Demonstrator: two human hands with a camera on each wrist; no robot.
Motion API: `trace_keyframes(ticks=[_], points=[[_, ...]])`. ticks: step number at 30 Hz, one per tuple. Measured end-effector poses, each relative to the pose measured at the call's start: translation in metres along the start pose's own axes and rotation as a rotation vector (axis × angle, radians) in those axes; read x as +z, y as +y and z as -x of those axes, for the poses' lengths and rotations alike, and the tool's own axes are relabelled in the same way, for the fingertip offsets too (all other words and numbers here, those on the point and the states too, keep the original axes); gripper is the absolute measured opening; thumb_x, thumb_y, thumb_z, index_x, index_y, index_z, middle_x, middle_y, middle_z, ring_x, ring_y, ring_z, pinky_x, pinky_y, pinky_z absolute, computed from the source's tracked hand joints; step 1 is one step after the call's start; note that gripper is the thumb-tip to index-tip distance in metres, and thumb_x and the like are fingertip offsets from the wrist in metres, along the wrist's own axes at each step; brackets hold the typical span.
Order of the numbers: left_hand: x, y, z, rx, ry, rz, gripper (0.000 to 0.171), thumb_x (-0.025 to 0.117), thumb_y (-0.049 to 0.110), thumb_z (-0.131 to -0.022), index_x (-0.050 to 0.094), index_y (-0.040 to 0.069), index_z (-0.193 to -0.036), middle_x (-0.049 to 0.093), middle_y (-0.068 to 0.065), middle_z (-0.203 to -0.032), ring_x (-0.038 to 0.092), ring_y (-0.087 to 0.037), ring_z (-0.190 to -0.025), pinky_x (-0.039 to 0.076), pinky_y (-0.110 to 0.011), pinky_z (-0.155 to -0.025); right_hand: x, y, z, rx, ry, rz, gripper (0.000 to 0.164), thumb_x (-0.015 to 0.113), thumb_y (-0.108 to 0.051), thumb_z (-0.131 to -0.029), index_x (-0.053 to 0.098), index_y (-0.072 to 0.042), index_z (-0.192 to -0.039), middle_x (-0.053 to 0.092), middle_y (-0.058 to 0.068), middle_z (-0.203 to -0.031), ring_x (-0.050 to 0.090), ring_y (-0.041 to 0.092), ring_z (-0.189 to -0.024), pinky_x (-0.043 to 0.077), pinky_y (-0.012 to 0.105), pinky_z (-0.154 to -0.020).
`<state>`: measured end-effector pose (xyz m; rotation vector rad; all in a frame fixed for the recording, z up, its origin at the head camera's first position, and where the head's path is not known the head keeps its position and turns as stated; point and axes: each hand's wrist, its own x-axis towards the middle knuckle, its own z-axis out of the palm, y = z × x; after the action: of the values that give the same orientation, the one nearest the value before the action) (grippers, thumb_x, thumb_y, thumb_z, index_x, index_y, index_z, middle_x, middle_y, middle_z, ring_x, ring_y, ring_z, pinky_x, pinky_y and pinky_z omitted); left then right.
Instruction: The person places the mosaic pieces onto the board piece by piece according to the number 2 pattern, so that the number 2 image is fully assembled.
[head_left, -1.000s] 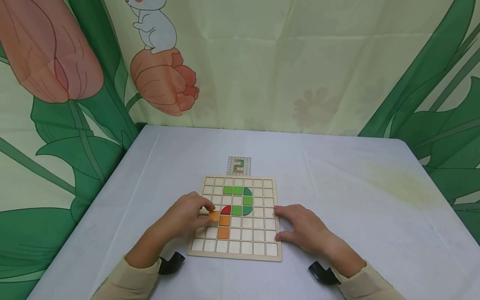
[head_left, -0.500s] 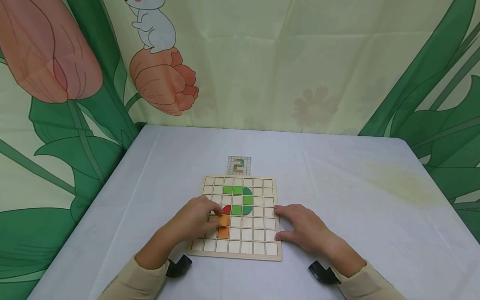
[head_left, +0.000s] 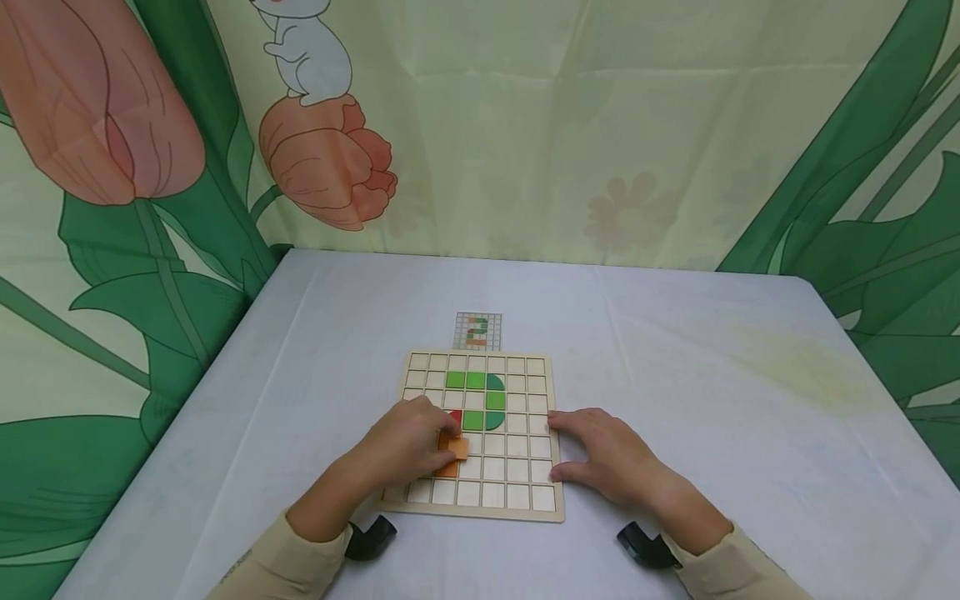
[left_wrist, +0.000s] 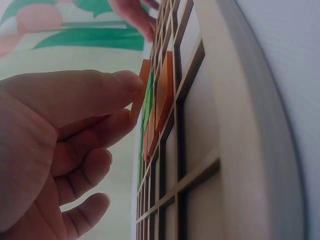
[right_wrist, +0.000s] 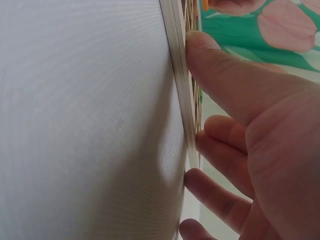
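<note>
My left hand [head_left: 405, 437] pinches an orange square tile [head_left: 459, 448] between thumb and fingertips, close over the wooden grid board [head_left: 517, 472]. Seen from the left wrist, the held tile [left_wrist: 142, 90] stands off the grid, beside an orange tile [left_wrist: 165, 92] seated in its cell. A red tile [head_left: 456, 415] peeks out past the left fingers, partly hidden. Green squares [head_left: 476, 380] and dark green rounded tiles [head_left: 495, 420] form a hook shape in the upper cells. At the board's right edge, my right hand [head_left: 611, 458] rests with thumb and fingertips spread along the rim.
A small card [head_left: 477, 332] printed with a coloured grid pattern lies just behind the board. White cloth [head_left: 675, 358] covers the table, and a printed curtain [head_left: 510, 167] hangs behind it. Black wrist mounts [head_left: 371, 540] stick out beside both sleeves.
My left hand has moved right across the board with the orange tile, from the cells left of the orange column to just past it. The right hand has stayed in place.
</note>
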<state>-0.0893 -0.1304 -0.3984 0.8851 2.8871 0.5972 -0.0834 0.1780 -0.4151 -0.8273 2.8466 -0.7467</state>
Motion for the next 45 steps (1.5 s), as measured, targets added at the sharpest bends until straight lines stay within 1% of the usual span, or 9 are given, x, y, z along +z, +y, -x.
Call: trace_keyframes(ticks=[4,10,16,25,31,33,36,39,45], points=[[0.0000,0.0028,0.0008,-0.017,-0.006,0.011,0.015,0.084,0.018,-0.081,0.077,0.014,-0.094,0.069,0.007,-0.089,0.056,-0.014,-0.088,0.048,-0.035,-0.079,-0.0003,-0.0005,0.0000,0.001,-0.001,0.001,0.061,0.082,-0.036,-0.081,0.063,-0.009,-0.132,0.060,0.008,-0.136,0.054,0.032,-0.123,0.043,0.051,-0.100],[-0.0008,0.0043,0.0010,0.015,-0.008,0.008,0.019,0.085,0.017,-0.080,0.078,0.010,-0.096,0.069,0.005,-0.089,0.056,-0.014,-0.086,0.048,-0.034,-0.078,-0.0002,-0.0002,0.0001,0.001,-0.001,0.002,0.061,0.082,-0.037,-0.081,0.063,-0.009,-0.132,0.060,0.007,-0.136,0.054,0.032,-0.123,0.043,0.051,-0.100],[0.0003,0.0050,0.0019,0.054,-0.003,0.017,0.016,0.083,0.014,-0.081,0.077,0.011,-0.095,0.068,0.008,-0.088,0.054,-0.012,-0.084,0.047,-0.033,-0.078,-0.0004,-0.0008,0.0002,0.007,-0.004,-0.002,0.061,0.082,-0.039,-0.081,0.063,-0.010,-0.132,0.060,0.007,-0.136,0.054,0.032,-0.124,0.043,0.052,-0.100],[0.0024,0.0078,0.0015,0.031,-0.075,0.031,0.017,0.082,0.023,-0.084,0.077,0.015,-0.098,0.066,0.012,-0.089,0.050,-0.009,-0.083,0.044,-0.029,-0.075,-0.0008,-0.0018,0.0000,0.001,-0.009,-0.005,0.061,0.080,-0.041,-0.083,0.062,-0.010,-0.132,0.061,0.007,-0.135,0.054,0.032,-0.123,0.043,0.052,-0.100],[0.0067,0.0077,-0.0003,0.097,-0.057,0.033,0.008,0.080,0.015,-0.084,0.077,0.014,-0.091,0.063,0.015,-0.079,0.047,-0.006,-0.073,0.042,-0.025,-0.070,-0.0006,-0.0014,-0.0001,-0.004,-0.008,-0.002,0.061,0.080,-0.041,-0.083,0.062,-0.010,-0.132,0.060,0.007,-0.136,0.054,0.032,-0.123,0.043,0.052,-0.100],[0.0077,0.0079,-0.0007,0.123,-0.041,0.032,0.007,0.079,0.011,-0.083,0.077,0.014,-0.088,0.063,0.014,-0.077,0.047,-0.006,-0.071,0.043,-0.025,-0.070,-0.0005,-0.0012,-0.0001,-0.006,-0.006,0.000,0.061,0.080,-0.041,-0.083,0.062,-0.010,-0.132,0.060,0.007,-0.136,0.054,0.032,-0.124,0.043,0.052,-0.100],[0.0080,0.0085,-0.0005,0.135,-0.032,0.034,0.008,0.077,0.009,-0.082,0.077,0.014,-0.089,0.065,0.013,-0.079,0.049,-0.007,-0.073,0.045,-0.027,-0.074,-0.0004,-0.0005,0.0001,-0.006,-0.005,0.004,0.061,0.081,-0.040,-0.083,0.062,-0.009,-0.132,0.060,0.007,-0.136,0.054,0.032,-0.124,0.042,0.052,-0.100],[0.0078,0.0091,0.0010,0.121,-0.036,0.036,0.009,0.078,0.012,-0.082,0.077,0.014,-0.091,0.067,0.012,-0.082,0.050,-0.008,-0.076,0.046,-0.029,-0.078,-0.0003,0.0000,0.0003,-0.005,-0.004,0.005,0.061,0.081,-0.038,-0.082,0.062,-0.008,-0.132,0.060,0.007,-0.136,0.054,0.032,-0.124,0.042,0.051,-0.101],[0.0082,0.0090,0.0043,0.081,-0.077,0.053,0.018,0.081,0.019,-0.082,0.075,0.015,-0.098,0.065,0.012,-0.091,0.051,-0.009,-0.087,0.045,-0.030,-0.083,-0.0001,-0.0001,0.0000,-0.003,-0.004,0.006,0.061,0.081,-0.039,-0.082,0.062,-0.008,-0.132,0.060,0.007,-0.136,0.054,0.032,-0.124,0.042,0.051,-0.101]])
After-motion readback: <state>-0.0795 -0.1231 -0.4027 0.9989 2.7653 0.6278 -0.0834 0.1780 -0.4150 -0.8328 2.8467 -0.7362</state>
